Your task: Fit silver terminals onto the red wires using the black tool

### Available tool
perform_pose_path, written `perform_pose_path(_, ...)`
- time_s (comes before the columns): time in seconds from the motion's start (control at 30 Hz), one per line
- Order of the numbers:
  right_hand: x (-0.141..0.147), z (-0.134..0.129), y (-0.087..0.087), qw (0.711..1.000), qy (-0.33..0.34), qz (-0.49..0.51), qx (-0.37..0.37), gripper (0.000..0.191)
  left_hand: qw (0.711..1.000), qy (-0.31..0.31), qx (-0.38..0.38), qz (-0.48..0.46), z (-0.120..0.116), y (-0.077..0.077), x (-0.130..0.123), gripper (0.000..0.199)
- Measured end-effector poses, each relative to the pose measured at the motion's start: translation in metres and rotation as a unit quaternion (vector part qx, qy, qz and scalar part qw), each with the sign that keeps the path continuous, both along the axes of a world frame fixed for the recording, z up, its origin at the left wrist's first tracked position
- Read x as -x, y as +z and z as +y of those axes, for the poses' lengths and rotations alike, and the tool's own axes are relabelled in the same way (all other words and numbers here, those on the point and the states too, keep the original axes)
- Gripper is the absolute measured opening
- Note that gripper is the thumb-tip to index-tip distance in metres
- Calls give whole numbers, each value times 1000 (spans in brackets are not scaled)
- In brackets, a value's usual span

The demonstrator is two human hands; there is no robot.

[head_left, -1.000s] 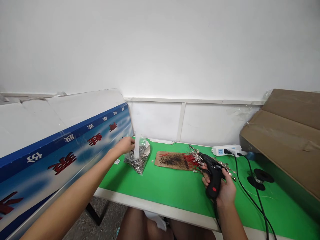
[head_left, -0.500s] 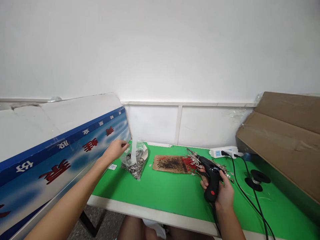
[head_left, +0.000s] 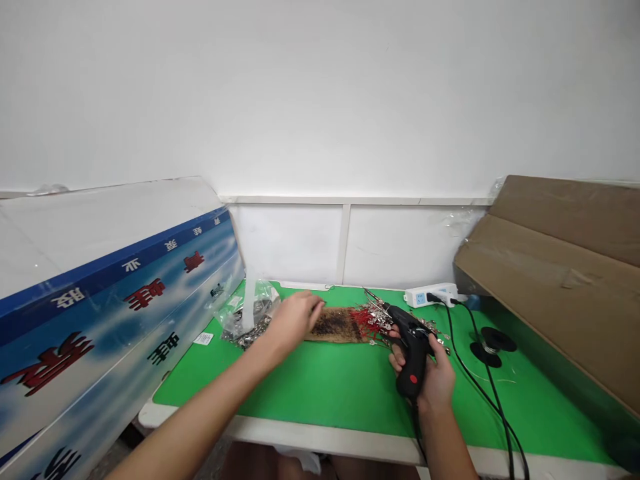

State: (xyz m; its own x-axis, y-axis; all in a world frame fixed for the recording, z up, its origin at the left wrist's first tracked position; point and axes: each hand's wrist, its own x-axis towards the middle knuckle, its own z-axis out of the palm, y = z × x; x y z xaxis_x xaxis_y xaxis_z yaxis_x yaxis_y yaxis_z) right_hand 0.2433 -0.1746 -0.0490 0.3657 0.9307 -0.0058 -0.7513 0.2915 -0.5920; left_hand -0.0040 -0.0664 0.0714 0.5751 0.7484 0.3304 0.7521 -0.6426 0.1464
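Note:
My right hand [head_left: 439,380] is wrapped round the grip of a black soldering gun [head_left: 414,353] with a red dot on its handle. The gun's metal tip points up and left, above a heap of red wires with shiny metal ends [head_left: 367,320]. My left hand [head_left: 294,319] hangs over the left end of a scorched brown board [head_left: 340,327], thumb and fingers pinched together. What it pinches is too small to make out. Just left of that hand lies a clear plastic bag [head_left: 235,320] of small metal parts, partly covered by the hand and wrist.
A white power strip [head_left: 431,295] with black plugs stands at the back right. In front of it is a black spool [head_left: 493,347], with cables running past. A large carton [head_left: 560,267] leans in from the right, a blue printed box [head_left: 125,300] from the left.
My left hand has moved right, from above the bag of metal parts to the brown board. My right hand still holds the soldering gun. The whole view has shifted slightly.

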Motion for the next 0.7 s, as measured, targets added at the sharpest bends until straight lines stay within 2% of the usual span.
perform_pose_path(0.07, 0, 0, -1, 1000, 2, 1, -2, 51, 998, -1, 45, 36, 12, -28, -20, 35)
perform_pose_path(0.13, 0, 0, -1, 1000, 3, 7, 0, 50, 996, -3, 70, 50, 25, -50, -32, 35)
perform_pose_path(0.23, 0, 1, -1, 1000, 9, 20, 0, 48, 995, 21, 87, 44, 39, -69, -38, 35)
perform_pose_path(0.43, -1, 3, -3, 1000, 10, 18, 5, 50, 997, 13, 71, 38, 46, -84, -37, 36)
perform_pose_path(0.7, -1, 0, 0, 999, 4, -11, 30, 51, 997, -5, 73, 14, 46, -86, -38, 32)
